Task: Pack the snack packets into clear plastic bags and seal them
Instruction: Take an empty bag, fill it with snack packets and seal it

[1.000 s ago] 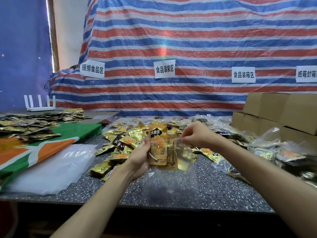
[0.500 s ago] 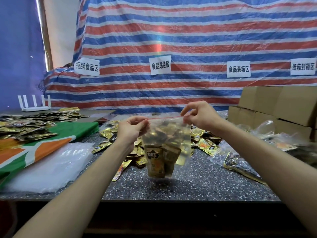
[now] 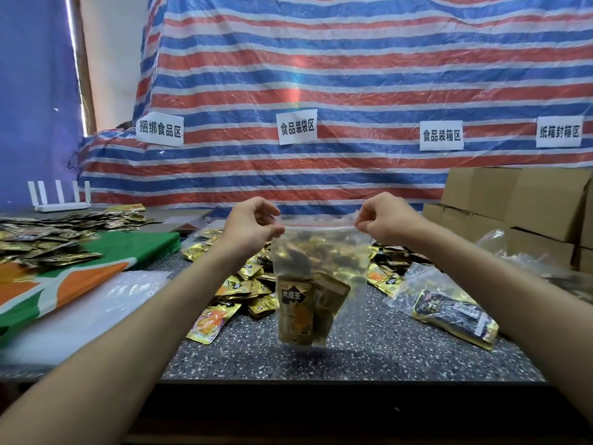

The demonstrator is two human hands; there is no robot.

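Note:
A clear plastic zip bag (image 3: pixel 349 303) hangs upright above the speckled table (image 3: pixel 369 354), stretched flat along its red zip strip. Gold snack packets (image 3: pixel 296 311) sit in its bottom half. My left hand (image 3: pixel 252 224) pinches the bag's top left corner. My right hand (image 3: pixel 383 216) pinches the top right corner. Behind the bag, a loose heap of gold snack packets (image 3: pixel 239 285) lies on the table.
A filled clear bag of dark packets (image 3: pixel 449 311) lies at the right. A stack of empty clear bags (image 3: pixel 96 306) and an orange-green cloth (image 3: pixel 73 277) are at the left, with more packets (image 3: pixel 41 239) behind. Cardboard boxes (image 3: pixel 519 203) stand at back right.
The bag was lifted off the table and stretched out; both hands rose and moved apart to its top corners. The packets slid down to the bottom of the bag.

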